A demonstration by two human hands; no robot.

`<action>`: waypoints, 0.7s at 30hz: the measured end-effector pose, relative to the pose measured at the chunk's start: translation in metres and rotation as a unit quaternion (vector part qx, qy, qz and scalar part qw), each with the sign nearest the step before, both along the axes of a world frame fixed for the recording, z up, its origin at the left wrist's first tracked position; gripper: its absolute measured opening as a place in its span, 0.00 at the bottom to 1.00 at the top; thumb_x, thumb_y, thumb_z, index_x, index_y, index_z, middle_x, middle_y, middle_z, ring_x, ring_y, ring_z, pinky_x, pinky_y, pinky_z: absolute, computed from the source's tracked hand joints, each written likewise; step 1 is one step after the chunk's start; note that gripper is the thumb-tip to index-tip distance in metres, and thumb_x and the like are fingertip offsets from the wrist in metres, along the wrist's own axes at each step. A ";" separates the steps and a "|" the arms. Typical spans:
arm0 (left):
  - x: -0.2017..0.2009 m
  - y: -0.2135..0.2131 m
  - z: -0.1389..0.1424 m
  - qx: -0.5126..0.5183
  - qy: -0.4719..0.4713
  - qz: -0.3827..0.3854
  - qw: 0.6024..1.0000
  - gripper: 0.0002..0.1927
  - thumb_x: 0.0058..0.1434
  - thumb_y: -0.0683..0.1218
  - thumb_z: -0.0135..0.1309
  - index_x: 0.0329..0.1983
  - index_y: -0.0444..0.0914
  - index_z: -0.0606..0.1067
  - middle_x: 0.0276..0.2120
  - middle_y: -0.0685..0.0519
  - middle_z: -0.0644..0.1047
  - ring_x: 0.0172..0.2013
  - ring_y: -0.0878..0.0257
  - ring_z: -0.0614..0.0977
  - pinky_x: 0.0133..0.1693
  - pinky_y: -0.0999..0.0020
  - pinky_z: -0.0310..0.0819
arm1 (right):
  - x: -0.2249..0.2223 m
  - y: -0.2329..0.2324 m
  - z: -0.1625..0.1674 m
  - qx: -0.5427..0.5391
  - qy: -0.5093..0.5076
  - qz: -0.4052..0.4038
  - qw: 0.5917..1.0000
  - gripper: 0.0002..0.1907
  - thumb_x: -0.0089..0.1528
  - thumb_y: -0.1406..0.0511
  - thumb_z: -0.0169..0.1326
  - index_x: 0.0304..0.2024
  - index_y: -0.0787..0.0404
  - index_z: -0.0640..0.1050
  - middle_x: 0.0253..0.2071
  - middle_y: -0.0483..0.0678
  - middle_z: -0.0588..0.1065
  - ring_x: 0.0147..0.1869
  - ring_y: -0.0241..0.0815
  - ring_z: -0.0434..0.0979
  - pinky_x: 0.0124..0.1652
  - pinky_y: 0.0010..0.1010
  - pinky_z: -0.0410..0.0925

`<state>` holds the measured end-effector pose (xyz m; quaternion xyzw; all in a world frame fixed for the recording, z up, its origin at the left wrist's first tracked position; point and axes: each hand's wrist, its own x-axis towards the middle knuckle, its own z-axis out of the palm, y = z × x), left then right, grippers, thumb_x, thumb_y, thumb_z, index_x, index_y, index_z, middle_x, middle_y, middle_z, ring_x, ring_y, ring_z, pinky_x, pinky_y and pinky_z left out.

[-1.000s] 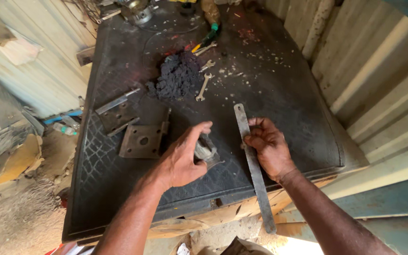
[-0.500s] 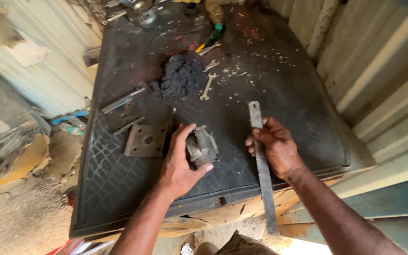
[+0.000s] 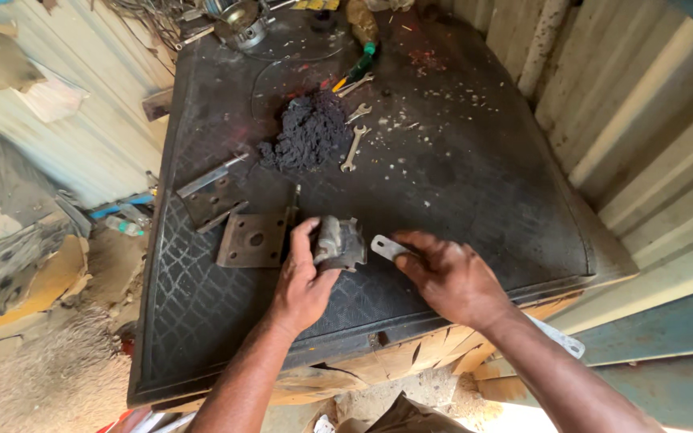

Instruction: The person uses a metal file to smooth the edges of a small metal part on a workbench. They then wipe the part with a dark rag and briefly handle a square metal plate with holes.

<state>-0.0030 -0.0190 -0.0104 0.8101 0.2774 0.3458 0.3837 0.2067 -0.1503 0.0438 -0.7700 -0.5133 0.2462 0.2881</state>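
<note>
My left hand (image 3: 302, 281) grips a grey metal block-shaped part (image 3: 338, 243) that rests on the dark patterned metal tabletop (image 3: 483, 184). My right hand (image 3: 451, 277) holds a long flat metal bar (image 3: 387, 246). The bar's rounded end, with a hole in it, points at the part and lies just beside it. The other end of the bar sticks out past the table's front edge under my right forearm.
A square metal plate with a centre hole (image 3: 252, 239) and an angled bracket (image 3: 212, 195) lie left of my hands. A heap of dark rag (image 3: 308, 132), two spanners (image 3: 353, 148) and a green-handled tool (image 3: 360, 64) are farther back. Corrugated sheet walls stand on both sides.
My right hand has swung the flat bar from lying lengthwise to pointing its holed end at the metal part. My left hand has stayed on the part.
</note>
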 end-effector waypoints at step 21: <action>0.006 -0.001 0.003 0.092 0.056 0.030 0.994 0.25 0.65 0.40 0.49 0.65 0.34 0.64 0.60 0.38 0.73 0.59 0.40 0.76 0.58 0.54 0.71 | -0.025 0.026 0.008 -0.020 -0.061 -0.013 0.998 0.16 0.67 0.52 0.50 0.54 0.47 0.75 0.35 0.52 0.83 0.41 0.53 0.86 0.47 0.45 0.76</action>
